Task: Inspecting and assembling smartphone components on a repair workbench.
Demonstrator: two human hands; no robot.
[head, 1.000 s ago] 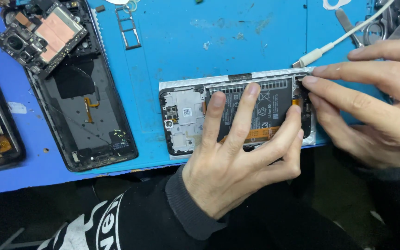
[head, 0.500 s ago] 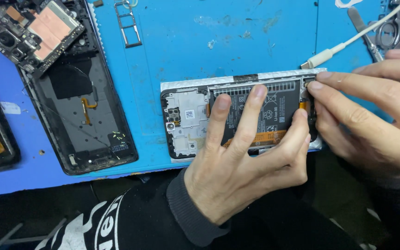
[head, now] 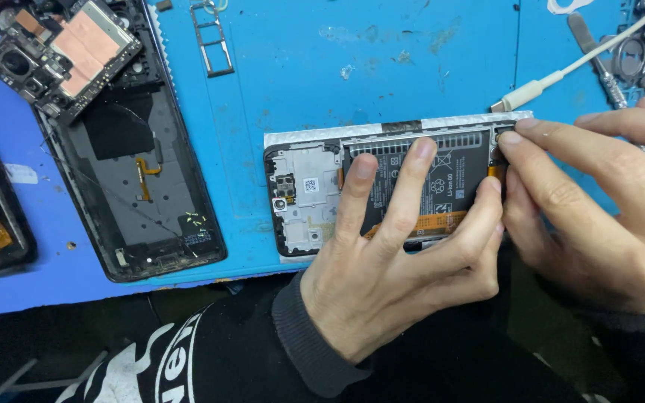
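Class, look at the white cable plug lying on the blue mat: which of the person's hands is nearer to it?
Right. The right hand has fingertips just below the white cable plug; the left hand lies lower left, on the opened phone.

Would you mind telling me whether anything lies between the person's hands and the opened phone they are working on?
Nothing visible does: the left hand rests its fingers directly on the opened phone, and the right hand touches its right end.
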